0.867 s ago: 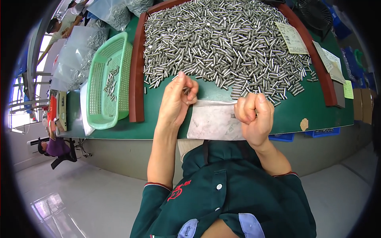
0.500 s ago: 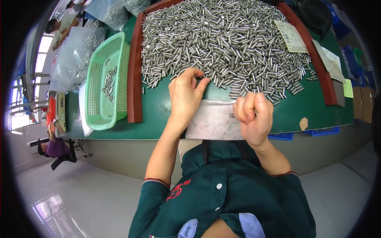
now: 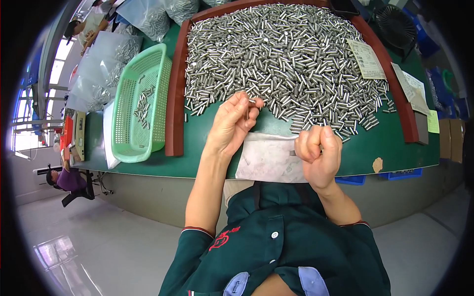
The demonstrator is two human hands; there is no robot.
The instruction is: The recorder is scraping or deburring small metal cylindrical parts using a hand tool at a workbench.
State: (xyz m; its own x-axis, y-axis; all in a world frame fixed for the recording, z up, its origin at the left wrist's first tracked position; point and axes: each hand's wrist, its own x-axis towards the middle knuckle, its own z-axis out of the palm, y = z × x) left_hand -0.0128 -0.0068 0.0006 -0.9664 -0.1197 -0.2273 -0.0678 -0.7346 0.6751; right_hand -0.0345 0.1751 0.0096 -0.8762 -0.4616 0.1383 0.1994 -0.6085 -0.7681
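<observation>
Small shiny metal pins (image 3: 276, 54) lie heaped across the green table in front of me. At the near edge of the heap, my left hand (image 3: 233, 121) pinches a metal pin (image 3: 252, 101) between thumb and fingertips, palm turned partly up. My right hand (image 3: 321, 155) is curled closed above a stained white cloth (image 3: 269, 158); what its fingers hold, if anything, is hidden. Beside those fingers a short grey piece (image 3: 292, 153) shows against the cloth, and I cannot tell whether it is gripped or lying there.
Dark red wooden rails (image 3: 176, 108) border the heap. To the left stands a green plastic basket (image 3: 131, 157) holding several pins, with clear bags of pins (image 3: 101, 64) beyond. Paper sheets (image 3: 366, 59) lie at the right. A black fan (image 3: 395, 27) stands at the far right corner.
My left hand has turned its palm upward and a pin now shows in its fingertips. The right hand stays closed over the cloth. The whole view has shifted slightly.
</observation>
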